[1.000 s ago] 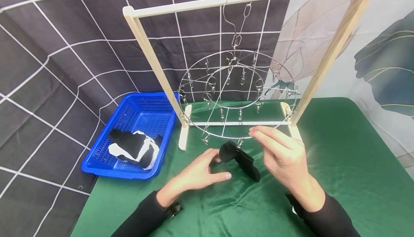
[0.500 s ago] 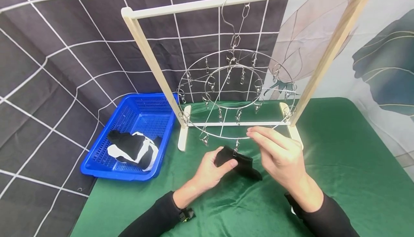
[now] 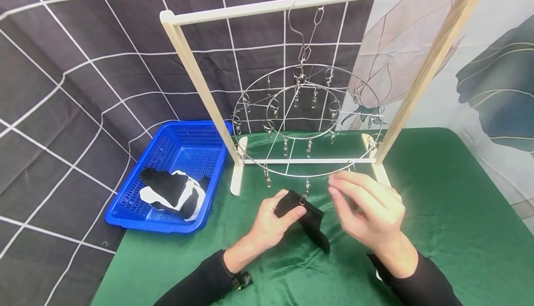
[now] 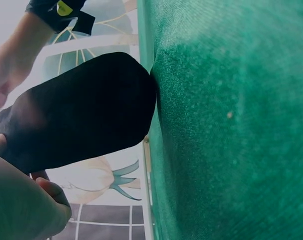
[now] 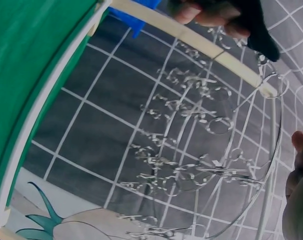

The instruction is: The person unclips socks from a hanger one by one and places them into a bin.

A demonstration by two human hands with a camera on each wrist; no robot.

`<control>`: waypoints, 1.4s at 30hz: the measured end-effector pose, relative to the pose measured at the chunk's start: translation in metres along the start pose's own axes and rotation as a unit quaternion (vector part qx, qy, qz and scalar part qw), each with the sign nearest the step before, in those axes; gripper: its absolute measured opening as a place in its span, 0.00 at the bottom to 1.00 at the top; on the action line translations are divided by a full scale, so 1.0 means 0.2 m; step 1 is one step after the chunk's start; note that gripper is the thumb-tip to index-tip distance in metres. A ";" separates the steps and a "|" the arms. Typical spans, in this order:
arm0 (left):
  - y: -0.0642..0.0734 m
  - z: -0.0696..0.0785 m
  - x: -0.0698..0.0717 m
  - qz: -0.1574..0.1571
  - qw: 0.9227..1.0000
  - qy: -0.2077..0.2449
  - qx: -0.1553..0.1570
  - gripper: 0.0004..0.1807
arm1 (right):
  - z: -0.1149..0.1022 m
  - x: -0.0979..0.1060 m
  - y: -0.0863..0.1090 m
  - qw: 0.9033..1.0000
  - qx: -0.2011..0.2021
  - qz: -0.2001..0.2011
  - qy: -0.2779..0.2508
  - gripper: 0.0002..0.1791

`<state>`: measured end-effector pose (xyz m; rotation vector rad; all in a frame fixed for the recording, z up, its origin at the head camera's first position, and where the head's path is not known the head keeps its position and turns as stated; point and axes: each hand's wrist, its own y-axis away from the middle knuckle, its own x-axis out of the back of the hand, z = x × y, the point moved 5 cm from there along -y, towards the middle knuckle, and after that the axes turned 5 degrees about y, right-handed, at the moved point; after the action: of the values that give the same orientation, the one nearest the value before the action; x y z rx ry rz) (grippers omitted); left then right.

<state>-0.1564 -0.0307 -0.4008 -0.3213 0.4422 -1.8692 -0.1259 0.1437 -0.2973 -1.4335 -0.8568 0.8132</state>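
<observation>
A black sock [image 3: 314, 227] hangs by its upper edge from a metal clip [image 3: 306, 189] at the front of the round wire hanger [image 3: 288, 175]. My left hand [image 3: 267, 222] pinches the sock's left part between thumb and fingers, just below that clip. The sock's broad black foot fills much of the left wrist view [image 4: 91, 110]. Beside the hanger's front rim, my right hand [image 3: 371, 208] is raised with bent fingers, thumb and forefinger parted. In the right wrist view, the fingers of my right hand [image 5: 299, 175] lie close to the rim, with nothing seen in them.
The hanger's hook rests over the top bar [image 3: 250, 7] of a wooden stand on a green cloth [image 3: 450, 232]. Several bare clips dangle from its two rings. At left stands a blue basket [image 3: 156, 226] holding black and white cloth items [image 3: 179, 190]. A dark gridded cloth hangs behind.
My left hand has moved right and taken hold of the clipped sock. The sock's lower end has swung. My right hand has shifted slightly right, and its thumb and forefinger have parted.
</observation>
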 end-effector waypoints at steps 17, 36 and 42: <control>0.00 0.01 -0.01 -0.024 1.000 -0.003 -0.014 0.09 | 0.11 -0.11 0.23 0.946 -0.128 -0.294 0.041 0.16; 0.03 -0.01 -0.03 -0.078 0.996 -0.014 0.045 0.05 | 0.00 -0.13 0.09 0.964 -0.164 -0.167 -0.129 0.05; 0.11 0.03 0.10 -0.067 0.989 -0.061 0.114 0.02 | 0.01 -0.13 0.09 0.966 -0.158 -0.155 -0.136 0.07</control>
<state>-0.1426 -0.0561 -0.4058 -0.3147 0.1250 -1.9958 -0.1395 0.1208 -0.3155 -1.4287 -1.4341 0.6605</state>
